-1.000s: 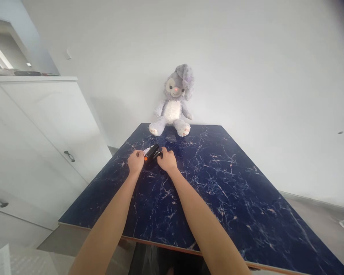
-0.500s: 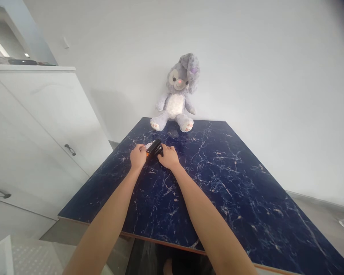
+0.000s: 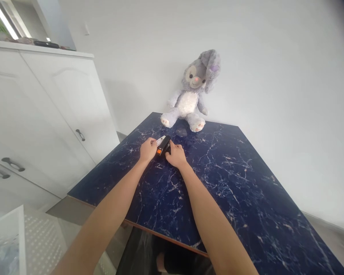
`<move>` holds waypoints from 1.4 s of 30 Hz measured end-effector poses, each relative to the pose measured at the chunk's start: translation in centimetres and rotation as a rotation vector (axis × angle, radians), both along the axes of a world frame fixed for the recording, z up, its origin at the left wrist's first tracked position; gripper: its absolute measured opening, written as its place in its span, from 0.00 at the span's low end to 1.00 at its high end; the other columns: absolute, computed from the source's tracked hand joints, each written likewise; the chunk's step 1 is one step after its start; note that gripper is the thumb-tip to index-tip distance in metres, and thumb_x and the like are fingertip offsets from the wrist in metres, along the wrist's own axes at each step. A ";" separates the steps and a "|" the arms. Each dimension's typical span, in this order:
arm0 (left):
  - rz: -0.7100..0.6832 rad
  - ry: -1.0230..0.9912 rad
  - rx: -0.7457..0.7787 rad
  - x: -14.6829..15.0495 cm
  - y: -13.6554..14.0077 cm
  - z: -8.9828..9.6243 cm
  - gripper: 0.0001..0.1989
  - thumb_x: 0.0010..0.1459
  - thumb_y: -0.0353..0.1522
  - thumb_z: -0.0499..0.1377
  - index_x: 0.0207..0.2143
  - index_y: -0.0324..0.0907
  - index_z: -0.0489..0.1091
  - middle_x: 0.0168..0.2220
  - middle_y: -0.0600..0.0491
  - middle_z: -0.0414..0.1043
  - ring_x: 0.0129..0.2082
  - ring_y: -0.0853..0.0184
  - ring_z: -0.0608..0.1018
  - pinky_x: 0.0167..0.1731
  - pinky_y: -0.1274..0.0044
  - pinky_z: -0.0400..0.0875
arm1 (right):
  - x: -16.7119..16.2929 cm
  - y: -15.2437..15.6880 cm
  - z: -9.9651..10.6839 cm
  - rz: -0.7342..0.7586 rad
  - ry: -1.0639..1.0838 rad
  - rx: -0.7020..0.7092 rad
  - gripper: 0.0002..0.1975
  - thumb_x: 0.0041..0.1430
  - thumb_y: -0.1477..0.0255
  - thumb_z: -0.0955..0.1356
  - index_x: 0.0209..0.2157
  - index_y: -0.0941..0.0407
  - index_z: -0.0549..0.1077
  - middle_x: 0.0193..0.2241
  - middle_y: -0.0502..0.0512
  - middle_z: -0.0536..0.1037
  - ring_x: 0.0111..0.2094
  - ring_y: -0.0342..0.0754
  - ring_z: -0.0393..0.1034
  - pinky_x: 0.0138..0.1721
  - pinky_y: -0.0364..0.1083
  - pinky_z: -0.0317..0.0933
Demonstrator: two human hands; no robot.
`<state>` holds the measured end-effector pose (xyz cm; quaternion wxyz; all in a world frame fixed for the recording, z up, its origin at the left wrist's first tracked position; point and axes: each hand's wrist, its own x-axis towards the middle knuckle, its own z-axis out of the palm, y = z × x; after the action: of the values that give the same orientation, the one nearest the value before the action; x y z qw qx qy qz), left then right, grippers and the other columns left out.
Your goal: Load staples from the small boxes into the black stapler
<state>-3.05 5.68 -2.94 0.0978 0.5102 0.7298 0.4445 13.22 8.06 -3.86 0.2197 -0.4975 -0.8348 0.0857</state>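
My left hand (image 3: 148, 149) is closed, its thumb and fingers pinching a small white printed piece of paper or card (image 3: 161, 140). That piece lies along the left side of a black, stapler-like object (image 3: 165, 144) with an orange end (image 3: 159, 151). On the other side, my right hand (image 3: 176, 154) has its fingers bent around the black object's right part. The black object is at the table surface, angled away from me. Fingers hide its lower right part, and its exact kind is hard to make out.
A grey-lilac plush rabbit (image 3: 189, 101) sits at the back of the dark blue marble-patterned table (image 3: 218, 179), against the wall. White cabinets (image 3: 57, 103) stand to the left. A white perforated surface (image 3: 41, 236) is at the lower left.
The view has shifted, so the table and plush appear further right. The black object has turned slightly, showing more of its orange end and the white piece. Both hands stay at it.
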 end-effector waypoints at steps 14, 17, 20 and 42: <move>0.026 -0.072 0.138 0.5 -0.3 0.1 0.07 0.57 0.30 0.57 0.36 0.44 0.75 0.37 0.52 0.80 0.38 0.64 0.79 0.43 0.76 0.70 | -0.3 -0.2 -0.6 -0.039 -0.041 0.022 0.43 0.57 0.57 0.63 0.69 0.63 0.50 0.60 0.66 0.67 0.62 0.65 0.55 0.62 0.59 0.47; 0.113 -0.142 0.246 0.3 0.0 -0.1 0.07 0.58 0.32 0.56 0.38 0.44 0.73 0.39 0.52 0.79 0.39 0.66 0.79 0.43 0.77 0.70 | -0.4 -0.3 -0.8 -0.034 -0.058 0.026 0.45 0.58 0.52 0.63 0.68 0.63 0.50 0.61 0.66 0.67 0.63 0.65 0.53 0.63 0.59 0.44; 0.241 -0.192 0.264 -0.5 0.4 -0.2 0.08 0.60 0.34 0.55 0.39 0.44 0.72 0.41 0.52 0.79 0.41 0.66 0.79 0.44 0.77 0.71 | -0.4 -0.2 -0.9 -0.017 -0.067 0.014 0.44 0.60 0.50 0.62 0.68 0.62 0.50 0.61 0.66 0.66 0.64 0.64 0.53 0.62 0.58 0.45; 0.256 -0.287 0.222 -1.4 1.1 -0.8 0.10 0.59 0.36 0.57 0.41 0.43 0.72 0.41 0.50 0.79 0.41 0.65 0.80 0.44 0.76 0.70 | -0.2 -0.2 -0.7 0.001 -0.044 0.024 0.40 0.60 0.51 0.64 0.66 0.60 0.56 0.59 0.65 0.69 0.61 0.63 0.57 0.60 0.57 0.50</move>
<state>-4.49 6.78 -3.77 0.0868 0.3524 0.7139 0.5989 12.97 7.87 -4.61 0.2070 -0.4962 -0.8407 0.0648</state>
